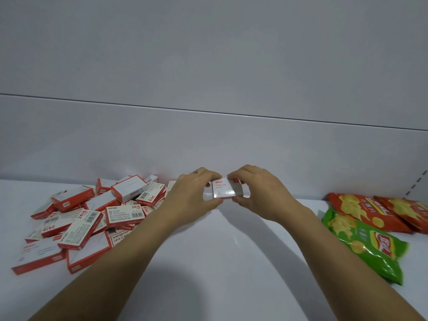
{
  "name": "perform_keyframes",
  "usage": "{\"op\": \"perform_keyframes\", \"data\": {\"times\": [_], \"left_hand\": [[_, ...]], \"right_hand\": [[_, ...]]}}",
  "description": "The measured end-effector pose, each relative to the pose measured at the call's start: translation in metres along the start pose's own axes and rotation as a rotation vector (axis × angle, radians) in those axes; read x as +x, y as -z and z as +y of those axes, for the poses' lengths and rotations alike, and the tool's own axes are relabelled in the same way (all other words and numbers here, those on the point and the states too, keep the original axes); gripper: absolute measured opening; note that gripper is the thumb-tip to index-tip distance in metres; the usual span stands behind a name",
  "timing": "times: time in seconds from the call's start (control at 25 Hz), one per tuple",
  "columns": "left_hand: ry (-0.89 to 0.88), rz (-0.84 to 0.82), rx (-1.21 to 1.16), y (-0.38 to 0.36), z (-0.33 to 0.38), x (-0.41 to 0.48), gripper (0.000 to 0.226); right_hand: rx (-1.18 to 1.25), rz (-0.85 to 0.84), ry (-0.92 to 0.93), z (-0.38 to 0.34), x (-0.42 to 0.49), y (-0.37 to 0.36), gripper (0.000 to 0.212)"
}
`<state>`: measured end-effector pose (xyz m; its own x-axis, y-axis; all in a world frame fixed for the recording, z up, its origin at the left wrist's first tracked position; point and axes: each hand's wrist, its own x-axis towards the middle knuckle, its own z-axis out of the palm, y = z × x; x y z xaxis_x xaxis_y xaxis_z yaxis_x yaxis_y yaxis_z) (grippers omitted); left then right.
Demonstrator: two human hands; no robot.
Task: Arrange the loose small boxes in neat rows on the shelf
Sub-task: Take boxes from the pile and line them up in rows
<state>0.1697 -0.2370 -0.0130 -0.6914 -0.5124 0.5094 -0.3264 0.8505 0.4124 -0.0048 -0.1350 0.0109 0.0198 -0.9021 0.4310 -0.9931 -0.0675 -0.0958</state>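
A small white paper-clip box (225, 189) with red print is held near the shelf's back wall, at the middle. My left hand (194, 195) grips its left end with curled fingers and thumb. My right hand (257, 193) pinches its right end, thumb below and fingers on top. A jumbled pile of several red-and-white small boxes (92, 216) lies on the white shelf (208, 262) to the left of my left forearm, some stacked, some tilted.
Two red chip bags (361, 209) and a green chip bag (368, 244) lie on the shelf at the right. The white back wall (208, 147) rises right behind the held box. A slotted upright (419, 184) stands at the far right.
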Motion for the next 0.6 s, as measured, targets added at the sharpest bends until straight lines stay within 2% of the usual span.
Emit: {"op": "perform_keyframes", "data": {"times": [0.2, 0.4, 0.6], "left_hand": [[0.041, -0.133, 0.164, -0.013, 0.001, 0.003, 0.072], [0.038, -0.2, 0.246, -0.023, -0.002, 0.0, 0.067], [0.024, -0.2, 0.274, -0.025, -0.005, -0.003, 0.067]], "right_hand": [[0.131, -0.086, -0.223, 0.028, -0.008, -0.008, 0.042], [0.053, -0.181, -0.407, 0.058, -0.017, -0.016, 0.032], [0.028, -0.2, -0.522, 0.073, -0.027, -0.032, 0.026]]}}
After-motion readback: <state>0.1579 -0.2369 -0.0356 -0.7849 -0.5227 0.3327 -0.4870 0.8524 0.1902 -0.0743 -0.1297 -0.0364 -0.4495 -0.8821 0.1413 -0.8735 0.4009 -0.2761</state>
